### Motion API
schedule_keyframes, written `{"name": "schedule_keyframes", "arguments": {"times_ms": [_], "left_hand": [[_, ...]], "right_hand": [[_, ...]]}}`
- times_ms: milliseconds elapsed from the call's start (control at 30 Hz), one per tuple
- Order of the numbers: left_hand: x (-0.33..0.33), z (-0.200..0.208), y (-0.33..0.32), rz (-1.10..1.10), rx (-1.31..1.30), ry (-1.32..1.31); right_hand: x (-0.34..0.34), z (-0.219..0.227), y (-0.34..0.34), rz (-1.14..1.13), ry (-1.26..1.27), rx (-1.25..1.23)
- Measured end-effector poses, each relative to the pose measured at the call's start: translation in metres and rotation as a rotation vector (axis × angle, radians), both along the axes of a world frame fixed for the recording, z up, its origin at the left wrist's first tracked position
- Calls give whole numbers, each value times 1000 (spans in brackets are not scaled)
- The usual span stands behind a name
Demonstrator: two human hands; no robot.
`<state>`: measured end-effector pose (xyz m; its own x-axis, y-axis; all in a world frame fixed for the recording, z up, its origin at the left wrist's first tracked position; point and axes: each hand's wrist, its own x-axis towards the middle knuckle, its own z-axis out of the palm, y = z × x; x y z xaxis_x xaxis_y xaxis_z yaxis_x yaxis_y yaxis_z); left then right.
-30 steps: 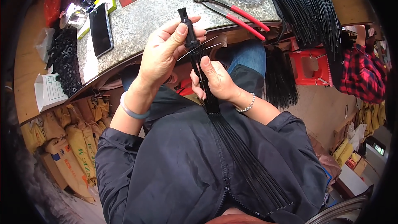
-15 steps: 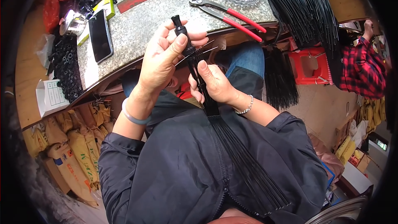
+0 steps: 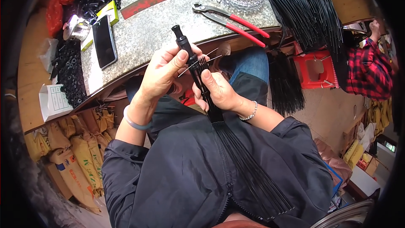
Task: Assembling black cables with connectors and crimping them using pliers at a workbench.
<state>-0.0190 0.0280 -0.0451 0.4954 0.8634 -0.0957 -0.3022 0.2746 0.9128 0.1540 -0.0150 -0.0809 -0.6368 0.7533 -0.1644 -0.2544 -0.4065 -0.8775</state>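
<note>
The black tubular handle (image 3: 182, 43) had dipped bodyward, left hand (image 3: 162, 74) fingers curled round it, right hand (image 3: 222, 93) clamped on slim black rods (image 3: 249, 169); alignment seemed underway, calling for steadiness next.

speckled grey tabletop (image 3: 139, 38) | brown wooden surface (image 3: 31, 88) | red stool (image 3: 328, 75) | brownish floor (image 3: 322, 105)

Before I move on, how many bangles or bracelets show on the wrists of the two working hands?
2 in view: a pale bangle at the wrist of the left hand, and a beaded bracelet at the wrist of the right hand. The dark sleeves might hide more.
</note>
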Motion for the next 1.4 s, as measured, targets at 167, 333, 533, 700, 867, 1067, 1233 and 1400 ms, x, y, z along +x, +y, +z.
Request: {"name": "schedule_keyframes", "arguments": {"times_ms": [167,333,533,700,867,1067,1233,1400], "left_hand": [[-5,1,1,-59,-33,28],[0,1,2,-53,59,18],[2,3,1,-48,49,63],[4,10,-15,-44,61,-99],[15,17,-20,97,119,142],[12,23,-16,30,101,91],[7,22,-10,0,78,75],[5,27,-13,-42,82,37]], "right_hand": [[0,3,2,1,-12,7],[1,7,4,-11,-12,12],[3,5,6,-3,-15,15],[4,0,6,13,-6,104],[2,4,5,-15,-11,17],[4,1,3,12,22,23],[5,1,6,43,79,33],[7,5,4,65,72,90]]}}
